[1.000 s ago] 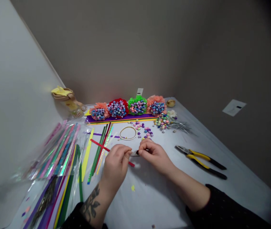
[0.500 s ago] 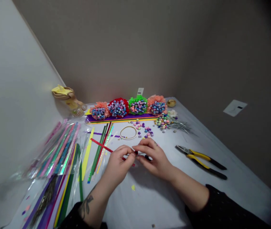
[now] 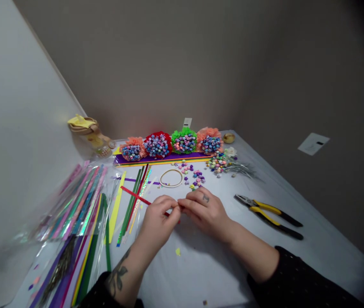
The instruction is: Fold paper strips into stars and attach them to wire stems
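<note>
A red paper strip (image 3: 136,195) runs from the upper left, over green and dark red strips, to behind my left hand (image 3: 160,218). That hand is closed in a pinch at the strip's near end. My right hand (image 3: 205,216) meets it fingertip to fingertip, its fingers also pressed together on the strip's end. The folded part between the fingertips is mostly hidden. Beyond my hands lie a white-and-gold ring (image 3: 170,178) and loose folded paper stars (image 3: 197,176) in purple and pink.
Left lie a plastic bag of coloured strips (image 3: 82,201), a yellow strip (image 3: 117,207) and green strips (image 3: 130,209). Pliers (image 3: 270,216) with yellow-black handles rest at right. Star-filled paper flowers (image 3: 158,144) line the back, near silver wires (image 3: 244,168). A tan sandal (image 3: 96,139) stands back left.
My right hand's fingers have closed and drawn in against my left fingertips, hiding the dark red piece seen between them before. My left hand has hardly moved.
</note>
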A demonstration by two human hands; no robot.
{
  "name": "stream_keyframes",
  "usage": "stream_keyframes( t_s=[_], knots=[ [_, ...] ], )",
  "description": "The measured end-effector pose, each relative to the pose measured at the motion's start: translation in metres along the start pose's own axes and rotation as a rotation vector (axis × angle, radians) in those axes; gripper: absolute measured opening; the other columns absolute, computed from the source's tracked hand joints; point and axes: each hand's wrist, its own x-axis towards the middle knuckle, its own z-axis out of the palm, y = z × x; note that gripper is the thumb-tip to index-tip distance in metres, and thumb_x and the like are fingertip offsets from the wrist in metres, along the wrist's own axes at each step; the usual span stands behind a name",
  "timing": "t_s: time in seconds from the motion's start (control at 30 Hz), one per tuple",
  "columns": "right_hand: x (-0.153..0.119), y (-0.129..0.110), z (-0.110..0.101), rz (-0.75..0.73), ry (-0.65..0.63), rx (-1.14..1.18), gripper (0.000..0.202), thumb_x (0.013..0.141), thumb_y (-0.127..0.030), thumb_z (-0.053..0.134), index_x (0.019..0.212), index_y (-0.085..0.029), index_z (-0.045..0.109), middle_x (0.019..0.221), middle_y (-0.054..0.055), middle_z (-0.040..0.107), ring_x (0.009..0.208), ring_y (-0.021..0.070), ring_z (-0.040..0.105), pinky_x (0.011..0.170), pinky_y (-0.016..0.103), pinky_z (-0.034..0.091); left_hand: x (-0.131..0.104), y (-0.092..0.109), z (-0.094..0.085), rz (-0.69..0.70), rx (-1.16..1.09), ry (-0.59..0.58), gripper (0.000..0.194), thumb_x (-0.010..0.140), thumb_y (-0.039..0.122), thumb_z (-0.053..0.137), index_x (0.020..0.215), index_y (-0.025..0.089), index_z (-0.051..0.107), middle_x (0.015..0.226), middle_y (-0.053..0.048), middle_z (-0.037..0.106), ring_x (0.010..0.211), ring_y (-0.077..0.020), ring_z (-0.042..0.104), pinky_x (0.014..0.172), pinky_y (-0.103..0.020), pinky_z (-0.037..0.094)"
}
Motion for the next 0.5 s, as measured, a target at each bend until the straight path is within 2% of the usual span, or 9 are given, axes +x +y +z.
stream_keyframes(
  t_s=[0.1,0.23,0.33,0.4,0.43,0.5],
  knots=[
    [0.003,-0.003,0.000,0.211,0.023,0.204,0.018,0.083,-0.015,0.056,0.097,-0.019,0.066,0.086,0.007,0.062,0.081,0.0185,0.057,0.072,0.032,0.047,0.000,-0.002,0.000,0.042,0.030,0.023,0.014,0.083,0.015,0.053,0.075,0.018,0.063,0.080,-0.003,0.064,0.080,-0.0161,0.060,0.073,-0.028,0.046],
    [0.009,-0.003,-0.003,0.451,-0.069,0.402,0.012,0.080,-0.016,0.055,0.071,-0.019,0.062,0.071,0.002,0.057,0.068,0.0141,0.054,0.061,0.026,0.043,0.000,0.001,-0.001,0.058,0.029,-0.012,0.012,0.084,0.019,0.054,0.077,0.019,0.064,0.081,-0.004,0.064,0.083,-0.0179,0.058,0.077,-0.031,0.045],
    [0.011,-0.002,-0.005,0.587,-0.114,0.574,0.011,0.078,-0.020,0.055,0.069,-0.017,0.059,0.069,0.001,0.056,0.065,0.0129,0.051,0.060,0.025,0.040,0.001,0.003,-0.004,-0.078,-0.225,-0.005,0.025,0.089,0.033,0.049,0.074,0.018,0.063,0.078,-0.005,0.063,0.078,-0.0175,0.058,0.073,-0.030,0.046],
    [0.012,-0.001,-0.006,0.679,-0.136,0.733,0.011,0.078,-0.025,0.056,0.069,-0.017,0.057,0.068,0.000,0.055,0.063,0.0122,0.050,0.061,0.025,0.039,0.002,0.001,-0.007,-0.214,-0.469,0.067,0.039,0.092,0.043,0.040,0.070,0.016,0.060,0.073,-0.005,0.061,0.072,-0.0163,0.057,0.068,-0.029,0.047],
    [0.011,-0.001,-0.006,0.718,-0.146,0.812,0.012,0.077,-0.027,0.057,0.070,-0.017,0.057,0.067,-0.001,0.055,0.062,0.0116,0.049,0.061,0.025,0.038,0.002,0.000,-0.007,-0.274,-0.544,0.104,0.041,0.091,0.045,0.040,0.069,0.016,0.059,0.071,-0.005,0.060,0.070,-0.0155,0.056,0.067,-0.028,0.047],
    [0.009,0.001,-0.005,0.766,-0.162,0.936,0.014,0.077,-0.030,0.059,0.072,-0.017,0.057,0.065,-0.002,0.054,0.059,0.0103,0.046,0.059,0.024,0.036,0.003,-0.001,-0.008,-0.361,-0.581,0.114,0.034,0.085,0.045,0.053,0.069,0.015,0.060,0.070,-0.003,0.060,0.068,-0.0139,0.055,0.066,-0.026,0.046]
  ],
)
